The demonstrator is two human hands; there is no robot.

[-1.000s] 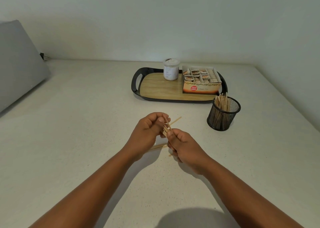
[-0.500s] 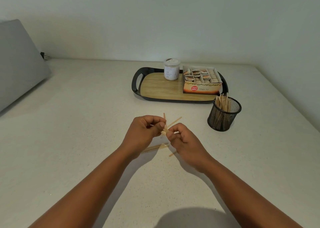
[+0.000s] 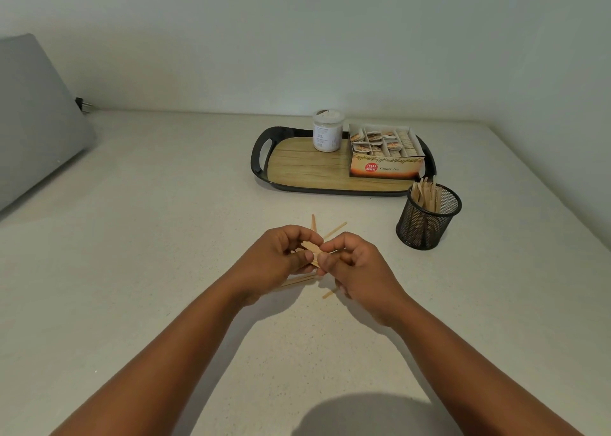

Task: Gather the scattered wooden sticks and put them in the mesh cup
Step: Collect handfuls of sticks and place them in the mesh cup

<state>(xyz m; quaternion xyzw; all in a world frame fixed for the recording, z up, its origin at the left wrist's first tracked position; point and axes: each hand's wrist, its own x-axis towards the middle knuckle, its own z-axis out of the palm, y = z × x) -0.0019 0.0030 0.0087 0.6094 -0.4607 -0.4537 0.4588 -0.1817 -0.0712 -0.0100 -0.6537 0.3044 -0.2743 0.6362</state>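
Observation:
Both hands meet over the middle of the pale counter. My left hand [image 3: 281, 257] and my right hand [image 3: 355, 267] pinch a small bundle of thin wooden sticks [image 3: 310, 247] between their fingertips. More loose sticks [image 3: 334, 230] poke out from behind and beneath the hands on the counter. The black mesh cup [image 3: 428, 217] stands upright to the right and a little further back, with several sticks standing in it.
A black-rimmed tray [image 3: 261, 157] with a wood-look bottom sits behind the cup. It carries a white jar [image 3: 327, 135] and an open box of tea bags [image 3: 385, 152]. A grey slanted object [image 3: 33, 118] is at the far left; walls close the back and right.
The bundle has turned from pointing up to lying flatter between the fingertips. Both hands have stayed close together at about the same spot on the counter.

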